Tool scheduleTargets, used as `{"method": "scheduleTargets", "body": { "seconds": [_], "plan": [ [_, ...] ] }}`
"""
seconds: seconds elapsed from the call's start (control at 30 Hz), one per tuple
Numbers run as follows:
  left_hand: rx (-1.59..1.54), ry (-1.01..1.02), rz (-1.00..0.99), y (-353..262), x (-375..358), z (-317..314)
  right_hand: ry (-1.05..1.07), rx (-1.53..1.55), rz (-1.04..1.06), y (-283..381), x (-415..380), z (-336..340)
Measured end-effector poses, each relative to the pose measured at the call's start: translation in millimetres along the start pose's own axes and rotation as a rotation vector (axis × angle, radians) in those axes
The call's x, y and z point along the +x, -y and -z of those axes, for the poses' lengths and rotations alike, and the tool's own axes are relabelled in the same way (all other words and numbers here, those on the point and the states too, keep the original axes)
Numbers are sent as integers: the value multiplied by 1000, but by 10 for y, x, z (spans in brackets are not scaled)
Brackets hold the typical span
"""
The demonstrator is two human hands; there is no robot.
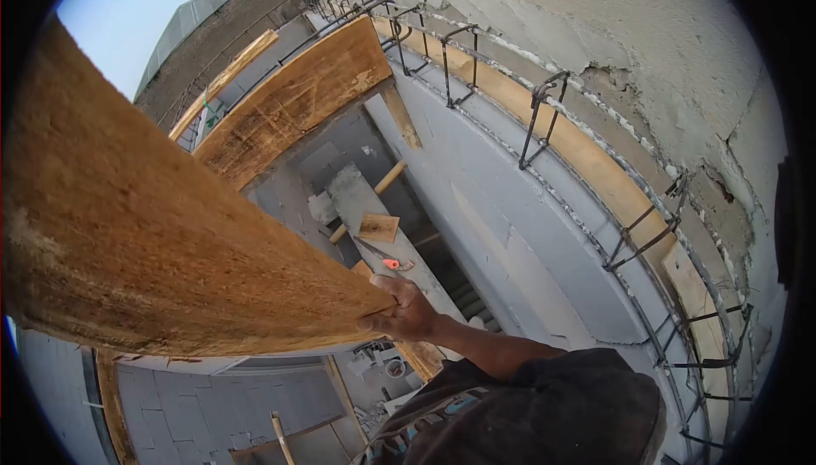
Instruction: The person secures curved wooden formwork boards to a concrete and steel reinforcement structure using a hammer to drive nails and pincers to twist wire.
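Note:
A broad wooden plank [195, 235] runs from the upper left towards the middle of the head view, large and close to the camera. My right hand [404, 308] is closed around its narrow end, the forearm reaching in from the lower right out of a dark sleeve. My left hand is out of sight. Beyond the grip and lower down, a handsaw with an orange handle [391, 263] lies on a grey scaffold board [353, 189]. Near the saw rests a short wood offcut [378, 227].
Steel rebar with bent stirrups [459, 65] curves along the wall top at right, beside a rough plastered wall [663, 31]. Another wooden board [297, 95] spans the wall tops ahead. Below are block-walled rooms, with a bucket [395, 368] on a cluttered floor.

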State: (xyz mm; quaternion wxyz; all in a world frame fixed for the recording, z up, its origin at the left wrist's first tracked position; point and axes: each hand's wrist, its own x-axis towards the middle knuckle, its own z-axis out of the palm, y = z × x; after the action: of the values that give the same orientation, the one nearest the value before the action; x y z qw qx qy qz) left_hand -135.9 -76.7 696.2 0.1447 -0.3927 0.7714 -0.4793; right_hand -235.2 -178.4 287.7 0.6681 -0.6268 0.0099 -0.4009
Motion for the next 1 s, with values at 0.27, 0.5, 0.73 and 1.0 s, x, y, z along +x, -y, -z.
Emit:
{"method": "scheduleTargets", "body": {
  "seconds": [0.27, 0.5, 0.73, 1.0],
  "plan": [
    [51, -153, -276, 500, 1205, -573, -325, -8, -1, -138, -251, 328],
    [88, -234, -425, 910, 1903, -975, -554, -173, -107, -307, -270, 785],
    [-53, -363, -409, 1291, 2065, -1587, -636, -466, -122, -351, -86, 876],
    [-70, -429, -396, 1358, 2130, -2047, -770, -738, -175, -105, -1, 910]
  ]
}}
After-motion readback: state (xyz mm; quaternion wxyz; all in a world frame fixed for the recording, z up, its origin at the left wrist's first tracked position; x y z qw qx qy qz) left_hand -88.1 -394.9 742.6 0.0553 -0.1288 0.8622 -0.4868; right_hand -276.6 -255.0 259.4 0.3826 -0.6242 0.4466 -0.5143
